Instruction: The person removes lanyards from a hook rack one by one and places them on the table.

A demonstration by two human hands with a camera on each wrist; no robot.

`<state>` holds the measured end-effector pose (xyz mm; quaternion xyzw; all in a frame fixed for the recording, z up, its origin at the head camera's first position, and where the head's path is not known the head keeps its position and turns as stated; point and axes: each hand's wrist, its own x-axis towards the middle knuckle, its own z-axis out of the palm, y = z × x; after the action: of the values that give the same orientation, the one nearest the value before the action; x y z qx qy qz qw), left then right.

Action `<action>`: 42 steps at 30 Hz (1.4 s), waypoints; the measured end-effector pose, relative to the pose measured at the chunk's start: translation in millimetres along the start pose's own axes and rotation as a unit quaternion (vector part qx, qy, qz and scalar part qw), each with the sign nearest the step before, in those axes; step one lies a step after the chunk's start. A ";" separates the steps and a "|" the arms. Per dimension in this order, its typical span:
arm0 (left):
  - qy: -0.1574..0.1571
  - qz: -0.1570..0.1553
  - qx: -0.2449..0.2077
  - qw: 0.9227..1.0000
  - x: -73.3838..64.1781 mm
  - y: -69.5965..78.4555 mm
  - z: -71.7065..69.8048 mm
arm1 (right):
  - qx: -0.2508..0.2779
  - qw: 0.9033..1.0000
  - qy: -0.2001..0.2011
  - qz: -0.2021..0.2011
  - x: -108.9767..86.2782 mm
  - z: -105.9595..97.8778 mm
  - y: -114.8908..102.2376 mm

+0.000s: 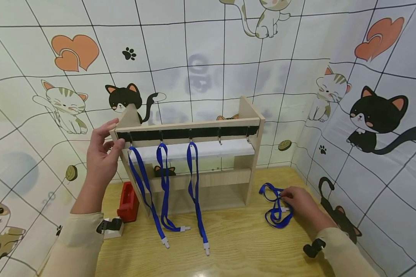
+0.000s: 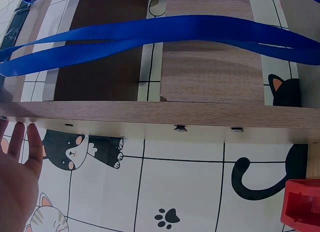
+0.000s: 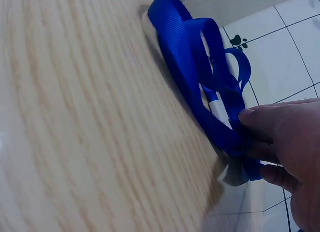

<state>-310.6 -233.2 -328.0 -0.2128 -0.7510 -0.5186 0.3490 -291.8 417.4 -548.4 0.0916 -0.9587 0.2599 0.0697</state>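
We note the left hand (image 1: 102, 154) clasping the pale wooden rack (image 1: 225, 177) at its upper left corner, thumb in front. The right hand (image 1: 299, 202) has thumb and fingertips clamped on a loosely coiled blue ribbon lanyard (image 3: 176, 47) on the yellow wood-grain table (image 1: 228, 238), right of the rack. We judge the pinch partial: lifting could tangle loops. Pulling the corner could tip the rack, shaking three hanging blue lanyards (image 1: 164, 181) loose.
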 end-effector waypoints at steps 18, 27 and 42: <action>0.000 0.003 0.000 1.000 -0.5 -0.8 0.1 | 0.006 0.999 0.042 0.003 -3.6 -1.0 -17.6; 0.002 0.002 0.001 1.000 0.0 -1.2 0.3 | 0.024 0.992 0.117 -0.033 -8.6 -3.9 -56.1; -0.003 0.006 -0.013 1.000 0.2 -1.9 -1.2 | 0.176 0.940 0.255 -0.143 -9.3 -4.5 -161.1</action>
<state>-311.6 -235.0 -328.8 -0.2232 -0.7437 -0.5260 0.3471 -248.2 284.4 -468.0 0.1697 -0.8243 0.4268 0.3311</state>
